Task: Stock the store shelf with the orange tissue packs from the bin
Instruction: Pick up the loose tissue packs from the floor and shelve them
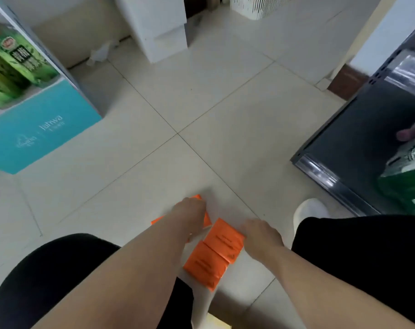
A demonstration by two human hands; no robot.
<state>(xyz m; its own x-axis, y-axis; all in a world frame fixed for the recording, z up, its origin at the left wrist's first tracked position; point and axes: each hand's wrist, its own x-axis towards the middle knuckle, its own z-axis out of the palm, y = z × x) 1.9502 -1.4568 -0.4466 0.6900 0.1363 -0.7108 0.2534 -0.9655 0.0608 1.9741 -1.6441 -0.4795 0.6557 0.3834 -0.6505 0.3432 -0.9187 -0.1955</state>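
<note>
Several orange tissue packs lie on the tiled floor between my knees. My left hand (191, 211) reaches down over the far pack (198, 197), fingers curled onto it; orange corners stick out around the hand. Two more packs, one (225, 239) partly overlapping the other (205, 267), lie just to the right. My right hand (261, 236) rests at the right edge of the upper one, its fingertips hidden. The dark store shelf (358, 138) stands low at the right.
On the shelf's right end another person's hand (413, 134) is on a green and white package (408, 176). A teal carton (43, 134) with green packages stands at the left, white boxes (159, 27) at the back. My white shoe (311, 210) is beside the shelf.
</note>
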